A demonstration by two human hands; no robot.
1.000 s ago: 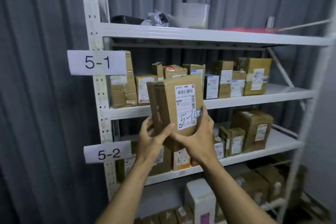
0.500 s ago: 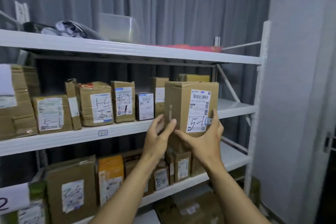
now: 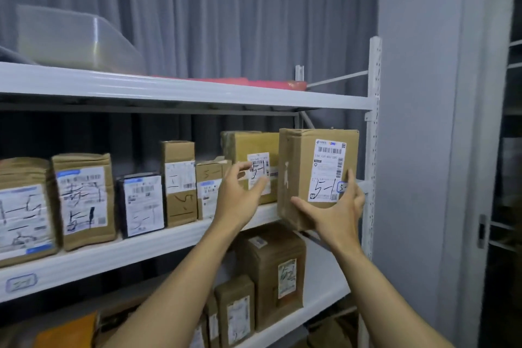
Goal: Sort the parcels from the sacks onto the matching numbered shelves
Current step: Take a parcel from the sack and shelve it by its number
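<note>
A tall brown cardboard parcel (image 3: 299,167) with a white label marked "5-1" stands at the right end of the middle shelf (image 3: 158,243), its lower corner hanging past the shelf's front edge. My right hand (image 3: 336,212) grips its bottom and right side. My left hand (image 3: 240,195) hovers open just left of the parcel, fingers apart, in front of a yellowish box (image 3: 254,144). Several other parcels marked "5-1" line the same shelf to the left.
A white upright post (image 3: 372,150) closes the rack's right end, next to a grey wall. The top shelf (image 3: 180,90) holds a clear plastic bin (image 3: 76,39) and a red flat item (image 3: 254,82). Boxes (image 3: 274,271) fill the lower shelf. A dark door (image 3: 505,178) is at far right.
The parcel has travelled right along the middle shelf to its right end. My left hand has come off the parcel and opened; my right hand still holds it.
</note>
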